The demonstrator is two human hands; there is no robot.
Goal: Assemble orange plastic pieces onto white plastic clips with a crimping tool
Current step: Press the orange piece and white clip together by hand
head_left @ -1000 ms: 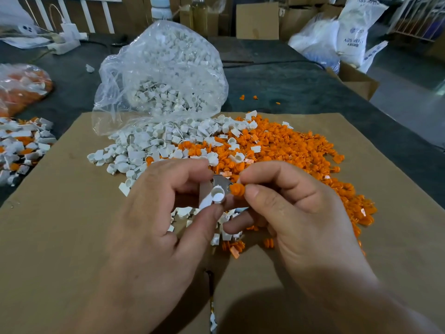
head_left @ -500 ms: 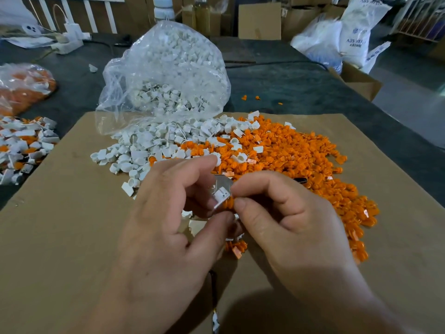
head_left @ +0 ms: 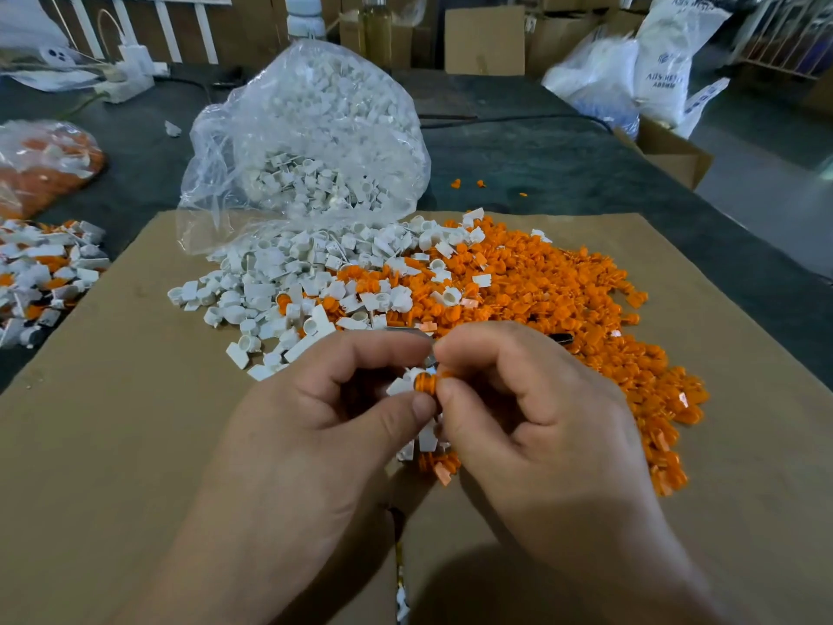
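My left hand (head_left: pixel 324 426) pinches a white plastic clip (head_left: pixel 402 384) between thumb and forefinger. My right hand (head_left: pixel 536 417) pinches an orange piece (head_left: pixel 426 383) that sits against the clip's open end. A sliver of a grey metal tool (head_left: pixel 430 359) shows between the fingertips; which hand holds it is hidden. Behind the hands lie a heap of loose white clips (head_left: pixel 279 290) and a wide heap of orange pieces (head_left: pixel 563 290) on a brown cardboard sheet (head_left: pixel 112 421).
A clear plastic bag (head_left: pixel 311 137) of white clips lies open at the cardboard's far edge. A pile of joined white-and-orange parts (head_left: pixel 40 272) and a bag of orange pieces (head_left: pixel 40 160) are at the left. Boxes and white sacks (head_left: pixel 653 65) stand at the back right.
The orange piece has gone from beside the white clip to pressed against its open end. Both hands have shifted slightly down and toward me.
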